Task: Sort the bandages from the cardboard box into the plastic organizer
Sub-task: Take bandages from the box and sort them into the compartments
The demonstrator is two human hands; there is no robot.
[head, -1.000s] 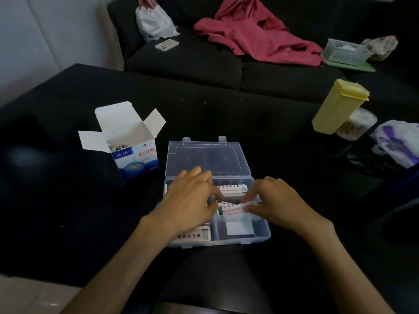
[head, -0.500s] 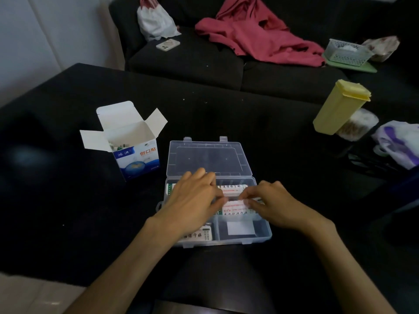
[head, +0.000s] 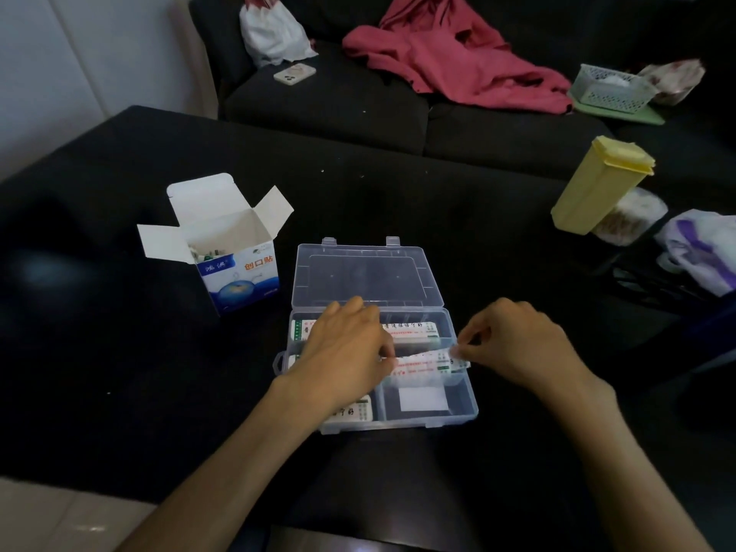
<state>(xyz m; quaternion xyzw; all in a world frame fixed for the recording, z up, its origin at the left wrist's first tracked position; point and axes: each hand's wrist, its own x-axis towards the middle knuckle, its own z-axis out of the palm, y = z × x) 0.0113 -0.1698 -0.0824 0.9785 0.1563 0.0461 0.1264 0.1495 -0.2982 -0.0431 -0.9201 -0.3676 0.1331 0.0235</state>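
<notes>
both hands pinch one white printed bandage strip (head: 422, 362) over the middle row of the clear plastic organizer (head: 470, 396), the left hand (head: 348, 352) at its left end with fingers curled and the right hand (head: 513, 340) nipping its right end between thumb and fingertips, while more strips lie in the far row and the near-left cell. the organizer's lid (head: 364, 274) lies open behind, and the open white-and-blue cardboard box (head: 231, 249) stands just beyond its left corner on the black table (head: 119, 372). well apart to the right stands a tall yellow plastic container (head: 597, 189), and a red cloth (head: 450, 53) lies on the dark sofa (head: 330, 109) beyond.
</notes>
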